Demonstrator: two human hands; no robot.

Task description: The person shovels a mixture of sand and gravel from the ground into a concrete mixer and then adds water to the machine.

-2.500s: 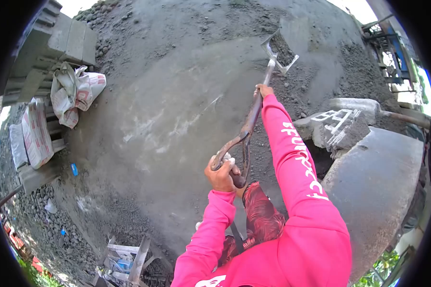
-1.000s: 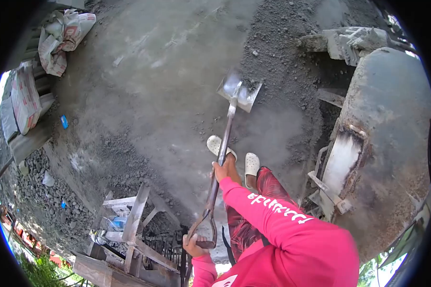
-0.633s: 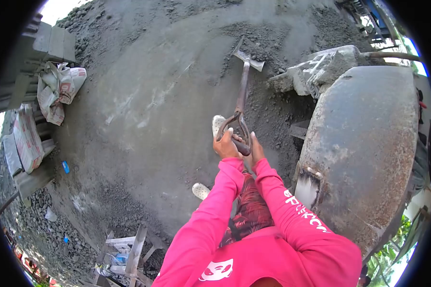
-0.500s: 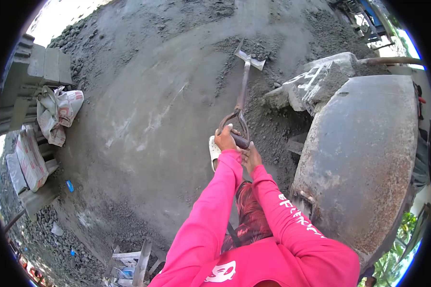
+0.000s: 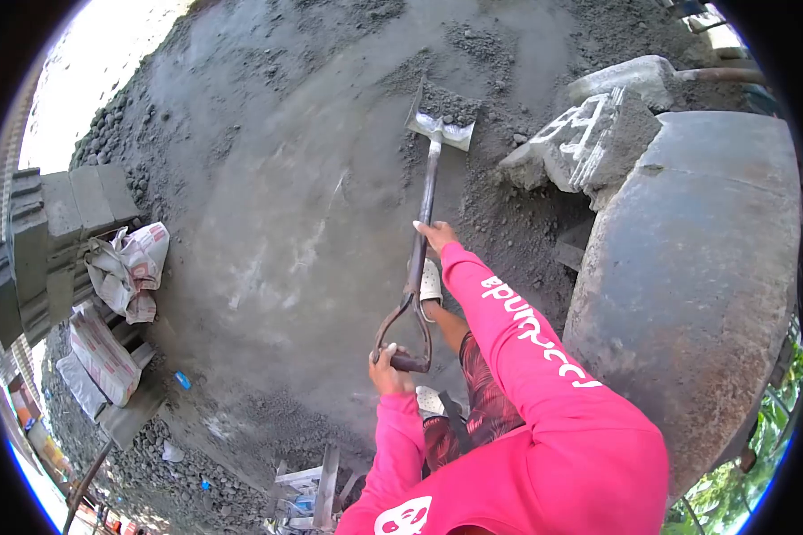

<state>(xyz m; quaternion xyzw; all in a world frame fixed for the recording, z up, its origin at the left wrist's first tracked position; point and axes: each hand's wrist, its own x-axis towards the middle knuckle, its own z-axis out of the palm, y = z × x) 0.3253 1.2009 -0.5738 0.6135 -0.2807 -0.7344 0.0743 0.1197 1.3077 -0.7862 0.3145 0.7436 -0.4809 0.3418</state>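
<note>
A shovel [image 5: 424, 192] lies across the middle of the view, its blade at the top and its D-shaped handle near my body. My left hand [image 5: 390, 371] is closed round the handle's grip. Farther up, my right hand [image 5: 435, 234] holds the shaft. Dark gravelly mix [image 5: 446, 102] rests on the blade, whose pale rear edge faces me. Grey, dusty ground [image 5: 285, 223] spreads beneath the shovel.
A large rusty metal drum [image 5: 687, 285] stands at the right, beside broken concrete chunks [image 5: 589, 143]. Crumpled sacks [image 5: 129, 267] and concrete blocks [image 5: 85, 201] are at the left. My pale shoe [image 5: 430, 281] shows beside the shaft.
My right hand has moved from the handle end up to the shaft. My left hand and the handle have come closer to my body. The blade now carries a load of mix.
</note>
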